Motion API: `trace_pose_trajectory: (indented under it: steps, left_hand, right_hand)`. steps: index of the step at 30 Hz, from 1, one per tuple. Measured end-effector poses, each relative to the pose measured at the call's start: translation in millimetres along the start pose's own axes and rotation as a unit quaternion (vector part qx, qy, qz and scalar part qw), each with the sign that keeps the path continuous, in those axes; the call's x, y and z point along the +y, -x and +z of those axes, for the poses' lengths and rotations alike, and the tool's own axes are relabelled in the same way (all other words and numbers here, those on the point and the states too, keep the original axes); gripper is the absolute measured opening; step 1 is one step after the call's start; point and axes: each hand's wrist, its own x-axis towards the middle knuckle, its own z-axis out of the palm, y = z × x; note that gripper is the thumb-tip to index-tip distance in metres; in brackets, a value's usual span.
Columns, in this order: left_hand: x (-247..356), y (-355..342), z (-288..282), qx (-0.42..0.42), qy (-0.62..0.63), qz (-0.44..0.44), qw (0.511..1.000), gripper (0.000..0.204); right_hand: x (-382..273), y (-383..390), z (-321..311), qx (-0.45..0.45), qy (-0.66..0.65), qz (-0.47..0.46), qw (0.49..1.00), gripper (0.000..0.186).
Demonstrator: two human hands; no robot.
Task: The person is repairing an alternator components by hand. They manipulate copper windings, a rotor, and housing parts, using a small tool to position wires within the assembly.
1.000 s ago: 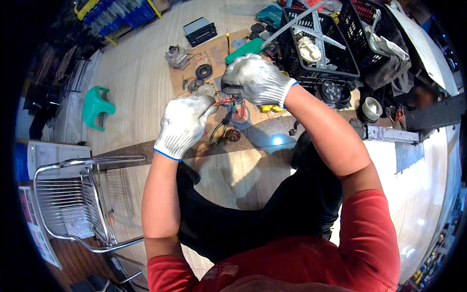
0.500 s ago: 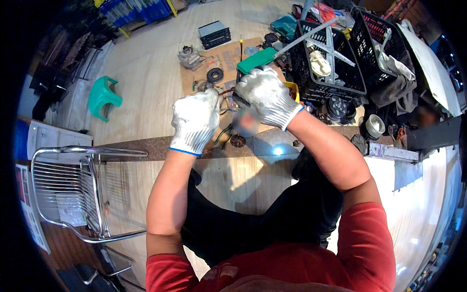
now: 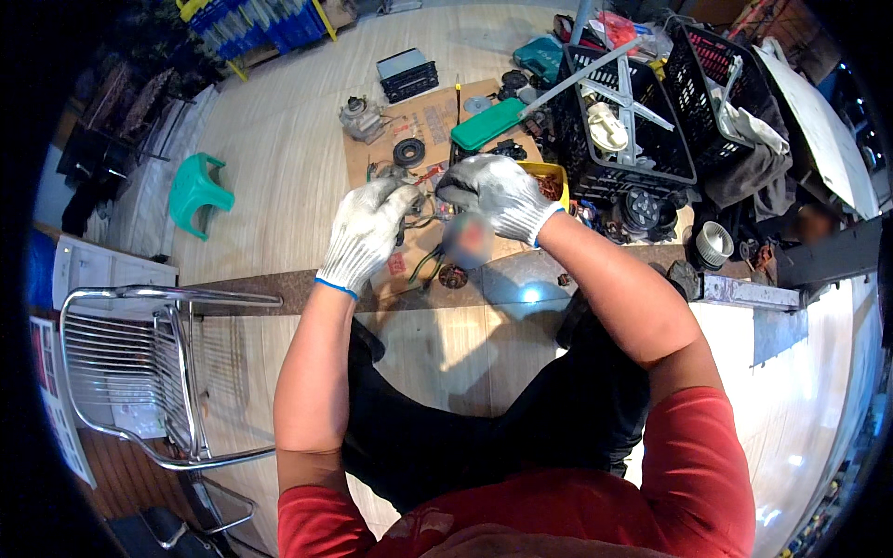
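Both my hands wear white knitted work gloves with blue cuffs, raised over a cardboard sheet (image 3: 367, 149) strewn with parts. My left hand (image 3: 367, 228) has its fingers pinched together; what they hold, if anything, is too small to make out. Just to its right, my right hand (image 3: 502, 195) is curled closed, its fingertips toward the left hand, and its grip is hidden. Wires and small parts lie beneath and between them. Below the hands are green-handled pliers (image 3: 426, 265) and a round copper-wound part (image 3: 453, 276). A yellow container (image 3: 561, 171) with copper-coloured pieces stands beside my right hand.
Beyond my hands lie a black ring (image 3: 409, 152), a metal motor-like part (image 3: 360, 119), a black box (image 3: 406, 76) and a flat green tool head (image 3: 488, 124). Black crates (image 3: 623, 172) stand at right, a green stool (image 3: 200, 193) and metal chair (image 3: 130, 372) at left.
My left hand has shifted left and slightly down, its fingers less tightly balled. My right hand has moved slightly left and down, uncovering more of the yellow container.
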Motion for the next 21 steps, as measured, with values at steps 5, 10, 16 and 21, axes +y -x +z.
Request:
trace_pose_trajectory:
  steps: [5, 10, 16, 21]
  left_hand:
    - [-5, 2, -7, 0.01, -0.083, 0.024, 0.996, 0.032]
    - [-6, 3, 3, 0.047, -0.248, 0.158, 0.955, 0.024]
    - [6, 10, 10, 0.027, -0.276, 0.23, 0.933, 0.02]
    - [8, 7, 10, -0.018, -0.193, 0.173, 0.966, 0.023]
  right_hand:
    - [9, -3, -34, -0.205, 0.049, 0.173, 0.962, 0.041]
    - [14, 0, -47, -0.052, 0.03, 0.075, 0.995, 0.042]
    - [-20, -6, -41, -0.062, 0.079, 0.014, 0.995, 0.039]
    - [-15, -7, -34, -0.018, 0.163, -0.072, 0.984, 0.021]
